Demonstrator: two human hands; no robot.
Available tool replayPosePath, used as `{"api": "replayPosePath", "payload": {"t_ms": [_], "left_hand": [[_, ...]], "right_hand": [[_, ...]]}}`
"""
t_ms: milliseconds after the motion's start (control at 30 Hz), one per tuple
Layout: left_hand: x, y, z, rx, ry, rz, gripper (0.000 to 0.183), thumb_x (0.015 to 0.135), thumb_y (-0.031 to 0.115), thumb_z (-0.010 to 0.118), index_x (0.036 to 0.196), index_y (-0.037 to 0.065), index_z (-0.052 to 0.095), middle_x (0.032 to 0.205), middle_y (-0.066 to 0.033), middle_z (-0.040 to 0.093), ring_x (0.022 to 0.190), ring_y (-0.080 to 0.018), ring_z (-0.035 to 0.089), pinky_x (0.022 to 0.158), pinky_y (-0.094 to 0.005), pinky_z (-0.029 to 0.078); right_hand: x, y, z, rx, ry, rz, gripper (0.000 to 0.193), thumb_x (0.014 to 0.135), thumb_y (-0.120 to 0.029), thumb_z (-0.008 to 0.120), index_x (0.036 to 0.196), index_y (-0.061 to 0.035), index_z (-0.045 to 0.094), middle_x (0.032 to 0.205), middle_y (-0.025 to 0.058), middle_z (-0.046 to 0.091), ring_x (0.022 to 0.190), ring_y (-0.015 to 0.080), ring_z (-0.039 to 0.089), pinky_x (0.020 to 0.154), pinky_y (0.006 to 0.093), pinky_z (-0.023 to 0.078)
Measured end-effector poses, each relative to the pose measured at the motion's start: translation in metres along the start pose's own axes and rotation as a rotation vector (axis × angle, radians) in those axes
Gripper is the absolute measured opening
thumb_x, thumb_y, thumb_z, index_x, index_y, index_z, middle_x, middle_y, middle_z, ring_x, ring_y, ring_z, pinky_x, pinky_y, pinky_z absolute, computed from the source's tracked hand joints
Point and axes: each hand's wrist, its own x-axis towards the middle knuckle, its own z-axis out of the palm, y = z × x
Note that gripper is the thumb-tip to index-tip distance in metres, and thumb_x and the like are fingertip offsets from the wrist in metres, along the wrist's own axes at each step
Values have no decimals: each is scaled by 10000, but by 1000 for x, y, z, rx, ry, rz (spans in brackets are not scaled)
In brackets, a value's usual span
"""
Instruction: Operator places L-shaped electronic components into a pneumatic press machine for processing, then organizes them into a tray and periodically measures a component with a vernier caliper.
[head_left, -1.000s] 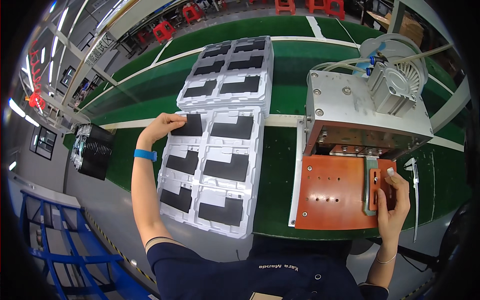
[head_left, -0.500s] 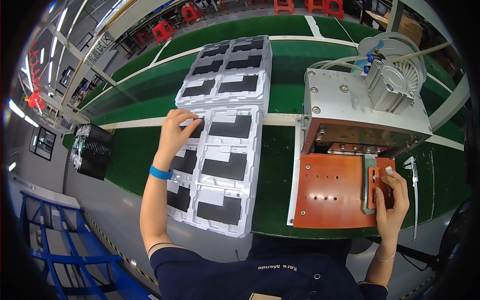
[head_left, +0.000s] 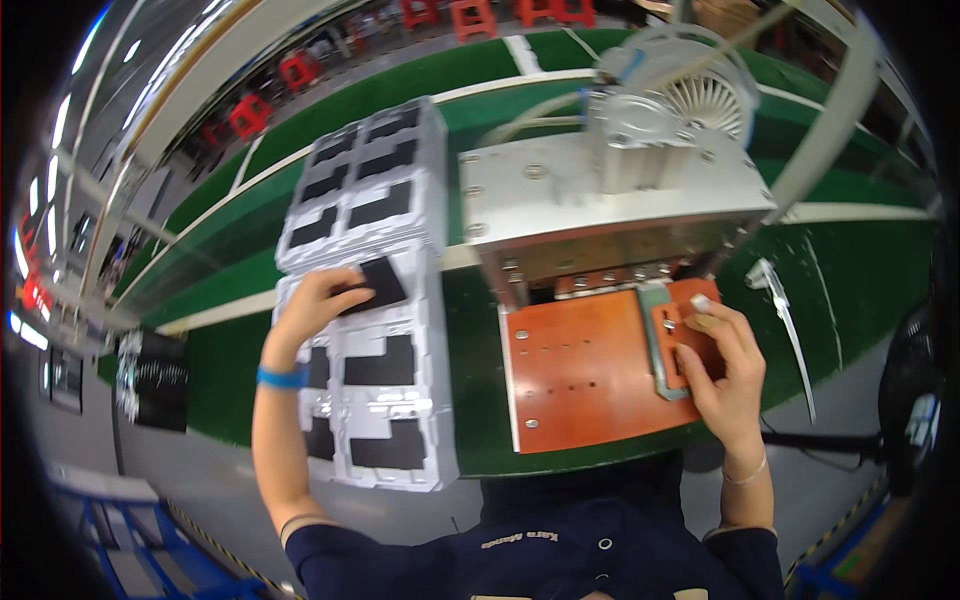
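Note:
A black sheet (head_left: 384, 284) is pinched between the thumb and fingers of my left hand (head_left: 312, 312), tilted over the far end of the near white plastic tray (head_left: 441, 400). Black L-shaped sheets (head_left: 386, 362) lie in that tray's pockets. My right hand (head_left: 728, 378) rests at the right part of the orange plate (head_left: 575, 400) of a metal press. Its thumb and bent fingers are apart, close against a small orange slotted block (head_left: 668, 335), which sits beside a green-grey strip (head_left: 652, 340). White and tan covers show on the fingertips.
The press's metal housing (head_left: 560, 185) stands behind the plate, with a white fan (head_left: 705, 100) beyond. A caliper (head_left: 787, 325) lies to the right. Behind the near tray stands a filled tray stack (head_left: 432, 180). A black stack (head_left: 150, 380) sits at the green bench's left edge.
My left hand has lifted the black sheet partly out of the tray's far pocket. The whole view has shifted, so the bench things appear farther left. My right hand stays by the block.

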Motion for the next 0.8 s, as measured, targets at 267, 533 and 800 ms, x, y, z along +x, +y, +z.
{"api": "replayPosePath", "payload": {"t_ms": [267, 533, 800], "left_hand": [[-41, 158, 67, -371, -204, 119, 240, 799, 130, 840, 964, -17, 746, 836, -77, 686, 701, -150, 595, 628, -284, 459], [-28, 192, 140, 8, 126, 487, 343, 735, 183, 862, 1022, 38, 743, 1143, -113, 663, 902, -279, 589, 768, -391, 475], [-48, 178, 153, -8, 90, 672, 394, 752, 106, 816, 1126, 31, 718, 1271, -154, 635, 1102, -307, 612, 900, -403, 481]], "right_hand": [[-3, 8, -4, -1, 3, -51, 250, 786, -51, 776, 1031, -25, 736, 1149, 116, 682, 965, 292, 634, 839, 368, 511], [11, -5, -15, 87, -205, -183, 154, 774, -121, 810, 910, -66, 761, 974, 66, 686, 886, 250, 595, 792, 362, 488], [36, -12, 19, -26, -421, -377, 173, 870, -150, 721, 1036, -103, 706, 1040, 26, 634, 1008, 242, 559, 860, 372, 447]]}}
